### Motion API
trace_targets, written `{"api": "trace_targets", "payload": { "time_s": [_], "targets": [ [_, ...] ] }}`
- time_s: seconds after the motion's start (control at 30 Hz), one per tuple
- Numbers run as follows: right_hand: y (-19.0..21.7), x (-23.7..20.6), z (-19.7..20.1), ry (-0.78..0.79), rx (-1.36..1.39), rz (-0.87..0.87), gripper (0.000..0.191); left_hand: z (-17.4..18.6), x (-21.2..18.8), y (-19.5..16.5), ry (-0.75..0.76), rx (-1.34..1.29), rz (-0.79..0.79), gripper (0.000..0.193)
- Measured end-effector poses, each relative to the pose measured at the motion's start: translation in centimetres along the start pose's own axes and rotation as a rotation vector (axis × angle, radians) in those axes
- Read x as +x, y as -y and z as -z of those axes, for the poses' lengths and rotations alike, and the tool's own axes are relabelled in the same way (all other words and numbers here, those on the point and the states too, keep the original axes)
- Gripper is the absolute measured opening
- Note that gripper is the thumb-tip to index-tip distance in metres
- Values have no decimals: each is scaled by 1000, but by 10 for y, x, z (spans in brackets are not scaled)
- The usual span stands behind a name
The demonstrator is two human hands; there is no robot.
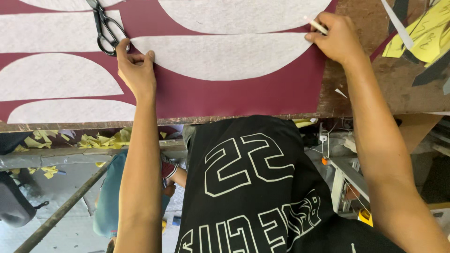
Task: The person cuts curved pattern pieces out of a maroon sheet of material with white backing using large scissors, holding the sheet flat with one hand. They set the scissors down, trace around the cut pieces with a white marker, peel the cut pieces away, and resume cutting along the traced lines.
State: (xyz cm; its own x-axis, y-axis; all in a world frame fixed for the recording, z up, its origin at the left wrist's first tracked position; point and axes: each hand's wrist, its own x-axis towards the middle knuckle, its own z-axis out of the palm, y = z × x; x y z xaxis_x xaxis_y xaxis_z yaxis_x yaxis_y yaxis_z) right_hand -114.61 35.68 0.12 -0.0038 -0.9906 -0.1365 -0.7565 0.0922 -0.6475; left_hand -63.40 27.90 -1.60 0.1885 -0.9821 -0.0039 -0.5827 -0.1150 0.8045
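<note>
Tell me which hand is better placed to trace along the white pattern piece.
Probably the right hand: it already holds the white chalk at the right tip of the white pattern piece. The left hand is pressed flat on its left tip, pinning it to the maroon sheet.

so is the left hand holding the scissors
No, the left hand presses flat on the white pattern piece, while the black scissors lie free on the maroon sheet beside it.
</note>
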Motion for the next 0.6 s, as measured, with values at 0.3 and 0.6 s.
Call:
{"api": "trace_targets", "payload": {
  "time_s": [0.3, 0.6],
  "targets": [
    [-11, -15, -17, -145, 130, -41, 18, 0, 1, 2, -2, 3, 5, 51],
    [-22, -17, -23, -245, 121, 39, 17, 0, 1, 3, -14, 47, -19, 46]
  ]
}}
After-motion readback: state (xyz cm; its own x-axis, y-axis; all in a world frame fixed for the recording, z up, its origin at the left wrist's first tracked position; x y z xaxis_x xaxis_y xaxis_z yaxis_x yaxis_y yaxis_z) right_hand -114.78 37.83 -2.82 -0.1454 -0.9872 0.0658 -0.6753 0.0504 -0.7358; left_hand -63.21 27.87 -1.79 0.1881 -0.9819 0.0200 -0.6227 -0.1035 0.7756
